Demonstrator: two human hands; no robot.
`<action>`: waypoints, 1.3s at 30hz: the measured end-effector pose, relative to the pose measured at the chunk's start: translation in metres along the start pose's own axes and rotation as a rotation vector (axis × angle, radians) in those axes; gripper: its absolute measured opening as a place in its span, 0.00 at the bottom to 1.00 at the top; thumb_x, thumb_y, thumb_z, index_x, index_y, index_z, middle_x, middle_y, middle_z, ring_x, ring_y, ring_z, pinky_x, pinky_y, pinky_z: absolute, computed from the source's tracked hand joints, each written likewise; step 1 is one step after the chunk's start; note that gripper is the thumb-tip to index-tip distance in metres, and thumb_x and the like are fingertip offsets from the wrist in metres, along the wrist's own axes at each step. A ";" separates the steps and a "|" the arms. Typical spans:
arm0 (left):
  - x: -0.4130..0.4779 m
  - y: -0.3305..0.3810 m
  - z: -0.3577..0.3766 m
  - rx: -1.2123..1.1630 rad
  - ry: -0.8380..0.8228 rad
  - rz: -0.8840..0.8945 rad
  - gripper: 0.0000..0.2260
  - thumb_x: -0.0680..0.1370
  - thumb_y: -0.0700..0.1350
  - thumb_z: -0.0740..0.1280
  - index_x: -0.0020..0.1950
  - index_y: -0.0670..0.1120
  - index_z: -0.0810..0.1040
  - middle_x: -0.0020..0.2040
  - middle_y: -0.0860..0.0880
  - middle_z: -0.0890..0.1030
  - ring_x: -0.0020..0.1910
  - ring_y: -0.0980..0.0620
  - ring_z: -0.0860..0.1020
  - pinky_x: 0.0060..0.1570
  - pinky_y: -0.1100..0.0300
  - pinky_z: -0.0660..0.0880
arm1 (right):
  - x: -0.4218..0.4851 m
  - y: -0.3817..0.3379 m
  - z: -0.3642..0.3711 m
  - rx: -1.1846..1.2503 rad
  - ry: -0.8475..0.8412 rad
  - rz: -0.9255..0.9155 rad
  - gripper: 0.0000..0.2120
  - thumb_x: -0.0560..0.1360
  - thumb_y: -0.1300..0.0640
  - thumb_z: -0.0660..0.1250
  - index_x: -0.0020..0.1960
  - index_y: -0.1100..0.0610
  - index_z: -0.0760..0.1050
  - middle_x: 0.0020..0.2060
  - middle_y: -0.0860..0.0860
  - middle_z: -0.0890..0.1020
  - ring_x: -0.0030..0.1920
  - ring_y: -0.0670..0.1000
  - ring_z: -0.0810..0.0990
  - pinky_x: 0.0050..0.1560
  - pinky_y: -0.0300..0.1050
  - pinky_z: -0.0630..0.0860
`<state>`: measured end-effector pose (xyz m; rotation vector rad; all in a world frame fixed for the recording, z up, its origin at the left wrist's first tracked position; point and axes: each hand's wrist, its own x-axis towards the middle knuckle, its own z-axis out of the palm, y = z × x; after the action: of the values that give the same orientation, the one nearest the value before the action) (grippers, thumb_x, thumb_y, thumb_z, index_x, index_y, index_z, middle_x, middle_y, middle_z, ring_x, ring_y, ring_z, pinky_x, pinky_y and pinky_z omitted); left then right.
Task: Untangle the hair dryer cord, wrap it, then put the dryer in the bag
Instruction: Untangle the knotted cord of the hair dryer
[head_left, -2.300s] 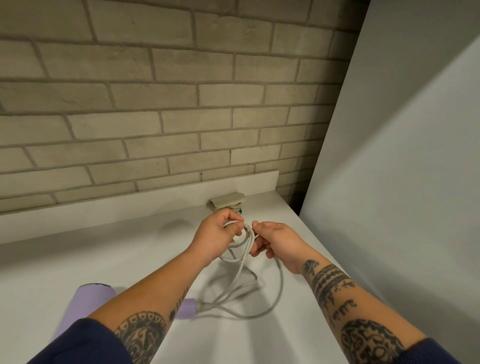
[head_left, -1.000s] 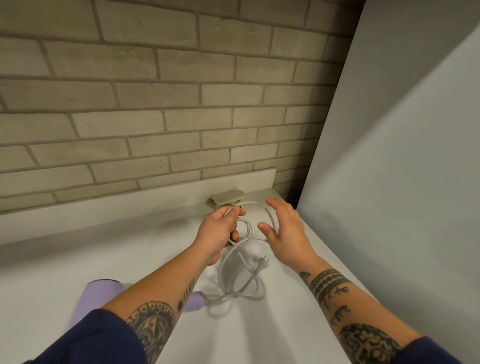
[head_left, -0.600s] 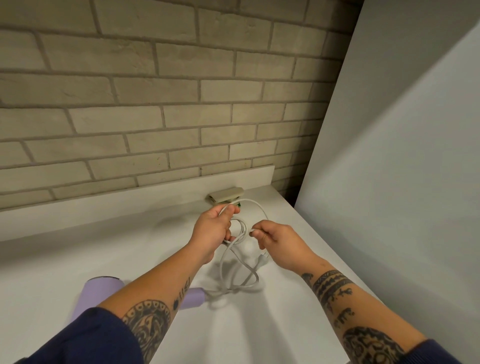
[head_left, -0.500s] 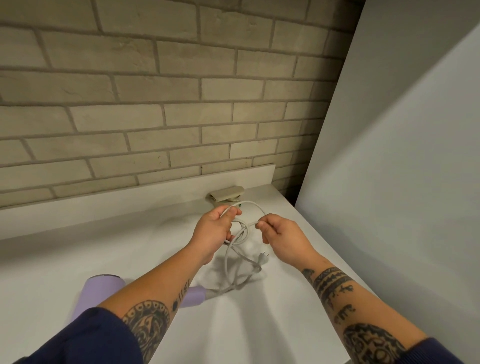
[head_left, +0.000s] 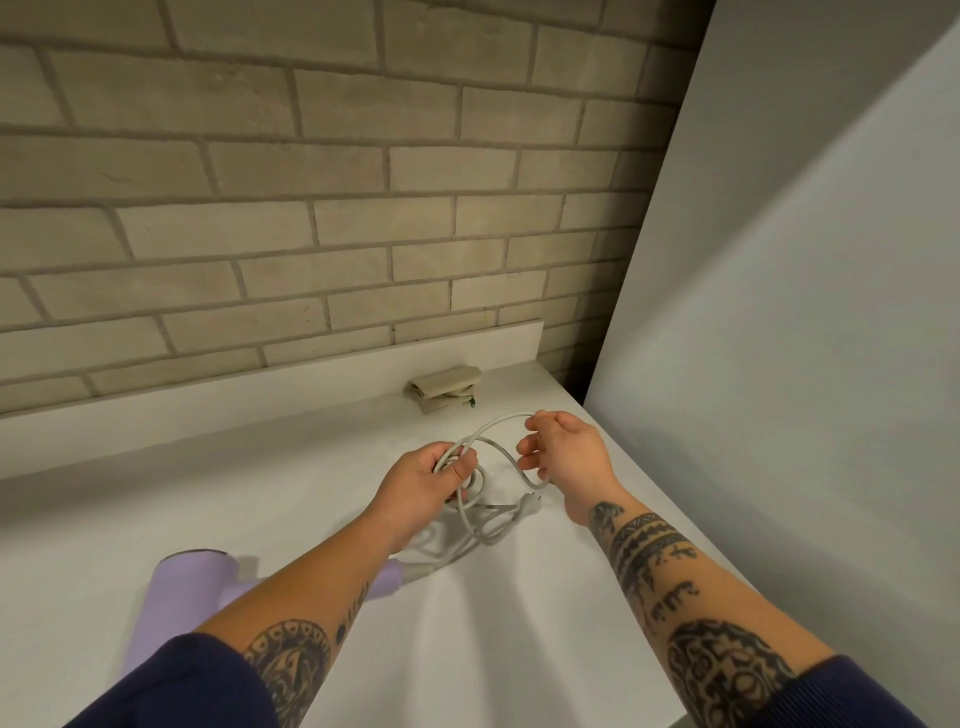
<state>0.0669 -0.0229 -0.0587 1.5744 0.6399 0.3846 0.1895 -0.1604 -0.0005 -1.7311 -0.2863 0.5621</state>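
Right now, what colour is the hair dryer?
Pale lilac; the hair dryer shows in the head view, beside the left arm.

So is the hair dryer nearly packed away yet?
Not yet. Nothing looks finished. In hand: the left hand grips a few loops of the cord and the right hand pinches another loop, with the plug and more loose cord lying on the counter. Left to do: finish wrapping, then put the purple dryer, lying on the counter, into the bag, probably the folded beige thing by the wall.
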 end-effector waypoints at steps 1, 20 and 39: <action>0.000 -0.001 -0.001 0.012 -0.009 0.003 0.07 0.79 0.50 0.72 0.51 0.48 0.85 0.41 0.51 0.86 0.41 0.52 0.85 0.41 0.64 0.77 | 0.000 0.000 0.000 0.042 -0.002 0.027 0.12 0.82 0.55 0.59 0.53 0.59 0.79 0.34 0.51 0.83 0.33 0.50 0.80 0.39 0.46 0.70; 0.018 0.011 -0.017 -0.136 -0.052 -0.024 0.04 0.80 0.44 0.72 0.51 0.44 0.84 0.37 0.51 0.80 0.35 0.53 0.74 0.44 0.61 0.73 | 0.013 -0.001 0.003 -0.646 0.202 -0.531 0.19 0.81 0.53 0.63 0.72 0.46 0.71 0.74 0.44 0.69 0.74 0.52 0.63 0.70 0.56 0.61; 0.007 0.023 -0.016 0.021 -0.185 0.025 0.06 0.81 0.47 0.70 0.51 0.46 0.85 0.38 0.53 0.84 0.35 0.56 0.77 0.41 0.66 0.75 | 0.019 -0.023 0.011 -0.737 0.222 -0.535 0.09 0.83 0.51 0.60 0.52 0.46 0.79 0.48 0.42 0.76 0.51 0.48 0.74 0.56 0.47 0.57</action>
<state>0.0667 -0.0066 -0.0347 1.6169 0.4838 0.2478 0.2027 -0.1362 0.0161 -2.2705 -0.8417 -0.1633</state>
